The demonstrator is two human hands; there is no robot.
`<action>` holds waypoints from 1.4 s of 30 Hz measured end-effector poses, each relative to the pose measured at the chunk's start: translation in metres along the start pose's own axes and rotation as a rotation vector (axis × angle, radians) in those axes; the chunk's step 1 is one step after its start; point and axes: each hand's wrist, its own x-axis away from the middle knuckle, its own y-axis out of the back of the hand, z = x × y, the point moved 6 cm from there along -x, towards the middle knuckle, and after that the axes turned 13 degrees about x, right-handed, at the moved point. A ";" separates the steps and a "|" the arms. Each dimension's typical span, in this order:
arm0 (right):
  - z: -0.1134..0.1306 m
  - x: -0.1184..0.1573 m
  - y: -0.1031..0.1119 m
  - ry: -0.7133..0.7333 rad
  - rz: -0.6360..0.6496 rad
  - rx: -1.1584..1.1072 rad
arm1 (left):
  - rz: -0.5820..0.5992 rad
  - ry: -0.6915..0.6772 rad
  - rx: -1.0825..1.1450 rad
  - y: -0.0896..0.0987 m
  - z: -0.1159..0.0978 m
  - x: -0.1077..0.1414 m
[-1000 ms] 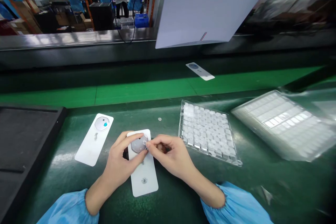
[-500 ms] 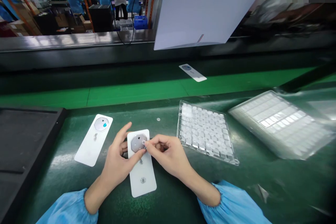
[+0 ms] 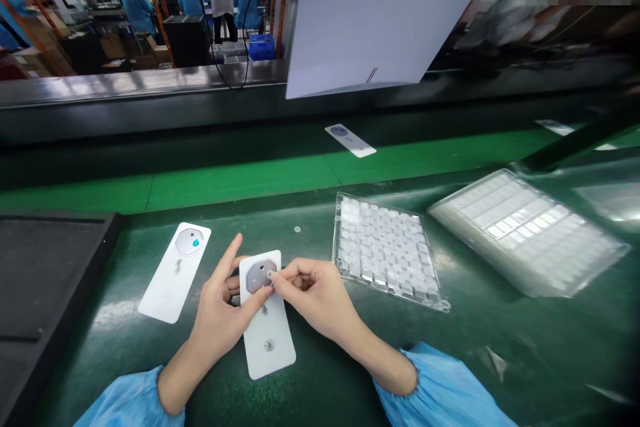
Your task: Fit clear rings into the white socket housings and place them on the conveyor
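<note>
1. Head view, the grip: a white panel [image 3: 265,320] was lying flat on the green mat [image 3: 320,373] and was steadied by the left hand [image 3: 220,317], whose thumb was laid across the panel's left edge below the grey octagonal disc [image 3: 260,275], with the forefinger raised and spread. The right hand [image 3: 313,297] was closed to a narrow pinch, thumb and forefinger meeting at the disc's right rim; whether something small was held in the pinch could not be told.

2. Head view, change: compared with half a second before, the left forefinger was lifted further from the panel, the pinch was kept at the same spot on the disc, and the panel on the belt [image 3: 350,140] was carried further left.

3. Head view, surroundings: a second white panel [image 3: 174,273], marked with a blue dot on its disc, was lying just left of the left hand. A clear tray of small parts [image 3: 387,250] was placed near the right hand, and a stack of clear trays [image 3: 525,230] further right. A black tray [image 3: 45,280] was set at the left edge. Nothing was standing between the hands and the disc.
</note>
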 end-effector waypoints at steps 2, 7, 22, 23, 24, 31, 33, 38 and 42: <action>0.000 -0.002 0.001 -0.013 0.003 -0.009 | -0.005 0.018 0.026 0.001 0.000 0.000; 0.002 -0.010 0.004 -0.040 0.048 -0.099 | -0.010 0.059 0.112 0.002 0.001 -0.002; 0.009 -0.008 -0.008 0.042 0.265 -0.074 | -0.166 0.172 0.123 0.017 0.000 -0.015; 0.008 -0.007 -0.011 0.025 0.336 -0.056 | -0.210 0.158 0.140 0.020 0.000 -0.016; 0.008 -0.005 -0.014 0.019 0.424 -0.025 | -0.249 0.149 0.161 0.023 0.001 -0.016; 0.005 0.007 -0.019 0.007 0.721 0.057 | -0.412 0.030 0.244 0.029 -0.001 -0.019; 0.009 -0.001 -0.015 0.000 0.657 0.065 | -0.436 -0.019 0.310 0.031 -0.001 -0.021; 0.044 -0.070 0.000 -0.022 0.425 0.196 | -0.352 -0.046 0.462 0.031 0.005 -0.031; 0.068 -0.156 0.018 -0.111 0.193 0.381 | -0.274 -0.072 0.341 0.030 0.006 -0.034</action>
